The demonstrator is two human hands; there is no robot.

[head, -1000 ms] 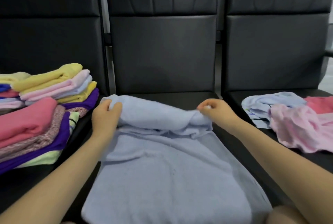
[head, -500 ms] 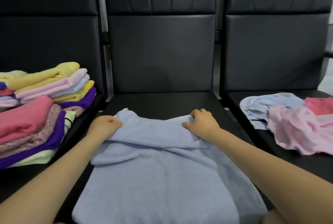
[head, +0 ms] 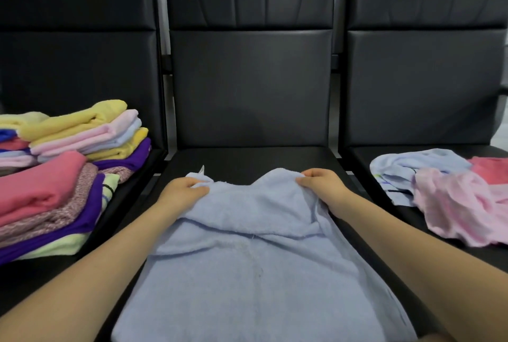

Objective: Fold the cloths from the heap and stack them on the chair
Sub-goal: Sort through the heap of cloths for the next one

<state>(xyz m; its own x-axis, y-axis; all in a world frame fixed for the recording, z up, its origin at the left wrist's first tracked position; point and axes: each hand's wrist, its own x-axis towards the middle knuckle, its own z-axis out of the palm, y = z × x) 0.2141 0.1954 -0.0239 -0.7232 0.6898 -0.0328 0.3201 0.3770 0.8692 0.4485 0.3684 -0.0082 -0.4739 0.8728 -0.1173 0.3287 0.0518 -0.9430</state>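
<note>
Folded edge now bunched higher; both hands' grip pinching pale-blue towel, left hand, right hand.

Both hands, left hand and right hand, pinch the far edge of a light-blue towel on the middle seat, seemingly folded over.

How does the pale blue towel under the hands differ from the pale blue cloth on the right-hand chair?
The pale blue terry towel lies spread on the middle chair seat, far edge folded over, with the left hand and right hand gripping its corners. The crumpled pale blue cloth sits unfolded on the right chair seat, untouched, partly under a pink cloth, and shows dark stripes. Both are light blue.
</note>
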